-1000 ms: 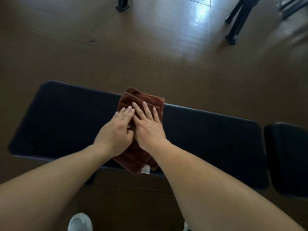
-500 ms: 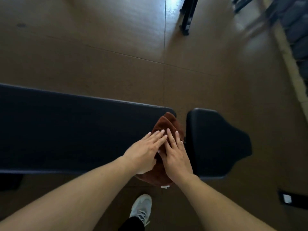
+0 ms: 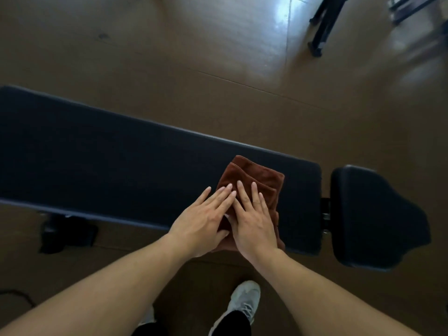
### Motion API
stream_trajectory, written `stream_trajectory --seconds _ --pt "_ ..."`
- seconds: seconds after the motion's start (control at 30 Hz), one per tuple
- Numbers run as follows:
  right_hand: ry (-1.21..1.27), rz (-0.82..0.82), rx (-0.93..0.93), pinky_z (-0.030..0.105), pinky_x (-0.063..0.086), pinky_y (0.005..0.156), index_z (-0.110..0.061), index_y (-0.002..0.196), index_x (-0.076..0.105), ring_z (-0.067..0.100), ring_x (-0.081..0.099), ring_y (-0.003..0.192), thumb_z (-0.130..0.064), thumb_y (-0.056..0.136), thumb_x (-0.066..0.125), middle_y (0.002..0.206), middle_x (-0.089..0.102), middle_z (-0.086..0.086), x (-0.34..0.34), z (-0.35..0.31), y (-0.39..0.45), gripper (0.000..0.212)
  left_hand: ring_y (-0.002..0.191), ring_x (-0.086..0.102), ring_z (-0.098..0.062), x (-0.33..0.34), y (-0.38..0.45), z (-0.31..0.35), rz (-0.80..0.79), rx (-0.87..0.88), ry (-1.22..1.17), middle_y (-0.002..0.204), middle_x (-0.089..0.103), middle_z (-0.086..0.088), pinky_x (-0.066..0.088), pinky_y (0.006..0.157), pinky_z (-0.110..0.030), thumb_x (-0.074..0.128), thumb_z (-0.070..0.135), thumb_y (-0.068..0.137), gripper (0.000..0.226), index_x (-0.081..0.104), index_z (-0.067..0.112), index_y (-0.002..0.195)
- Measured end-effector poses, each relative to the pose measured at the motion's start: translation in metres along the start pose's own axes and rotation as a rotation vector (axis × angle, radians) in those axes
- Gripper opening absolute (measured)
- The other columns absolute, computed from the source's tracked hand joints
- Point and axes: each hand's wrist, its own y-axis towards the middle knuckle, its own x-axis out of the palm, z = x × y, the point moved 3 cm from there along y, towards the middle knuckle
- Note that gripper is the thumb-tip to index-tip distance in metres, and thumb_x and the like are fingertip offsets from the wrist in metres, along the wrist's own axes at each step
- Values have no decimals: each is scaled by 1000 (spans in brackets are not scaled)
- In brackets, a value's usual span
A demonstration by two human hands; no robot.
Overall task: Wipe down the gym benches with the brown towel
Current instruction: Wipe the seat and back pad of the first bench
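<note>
Pressing both palms flat on the brown towel (image 3: 257, 180), fingers extended, nothing clenched or pinched. My left hand (image 3: 201, 221) sits on the towel's left part, fingertips angled up and to the right. My right hand (image 3: 254, 224) sits beside it, fingertips angled up and slightly left. The two hands touch near the index fingers and overlap a little at the thumbs.

Towel is folded into a stack of layers, edges visible at its far end. It lies on the long black bench pad (image 3: 109, 166), close to the pad's right end, spanning most of the pad from far edge to near edge. Near end of the towel is under my palms and wrists, so I can't tell exactly where it ends; it seems to reach the pad's near edge.

Right of the long pad, across a narrow gap with metal hardware showing, is the smaller black seat pad (image 3: 373, 219). Towel is not touching it.

Below the long pad's left part, a dark frame foot (image 3: 68, 234) rests on the brown floor (image 3: 169, 57). Floor has a bright light reflection at top, near a seam line. Black legs of other equipment (image 3: 324, 25) stand at top right, well apart from the bench; more gear at the top right corner is too blurred to identify.

One white sneaker (image 3: 244, 304) and a dark trouser leg show between my forearms at the bottom.
</note>
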Motion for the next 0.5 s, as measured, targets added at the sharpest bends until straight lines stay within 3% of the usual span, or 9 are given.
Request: stream_trajectory --seconds 0.17,0.33,0.43,0.5 --pt "-49 -57 -191 45 -8 128 -33 162 -5 24 -29 153 -56 105 20 170 -19 -7 9 -118 40 67 153 -16 -3 -26 -80 -92 90 -143 30 166 -17 8 -16 124 -32 45 54 102 84 -11 27 158" --pt "-129 -140 -376 53 -2 127 -31 164 -1 30 -30 153 -57 103 44 170 -21 -1 28 -225 74 80 155 -12 -5 -41 -156 -169 163 -322 66 168 -12 4 -12 126 -33 47 51 102 84 -8 23 160" --pt "-63 -156 -398 51 -5 127 -33 164 -4 26 -31 152 -54 107 35 170 -20 -4 32 -264 83 72 156 -1 -6 -44 -181 -192 203 -403 82 170 -1 0 -10 126 -31 47 55 100 85 0 19 161" --pt "-27 -154 -404 50 -7 127 -33 163 -5 24 -31 152 -52 109 30 170 -19 -6 31 -271 85 68 156 -2 -5 -46 -184 -196 198 -423 67 170 -4 1 -9 127 -32 45 58 99 87 -2 18 161"
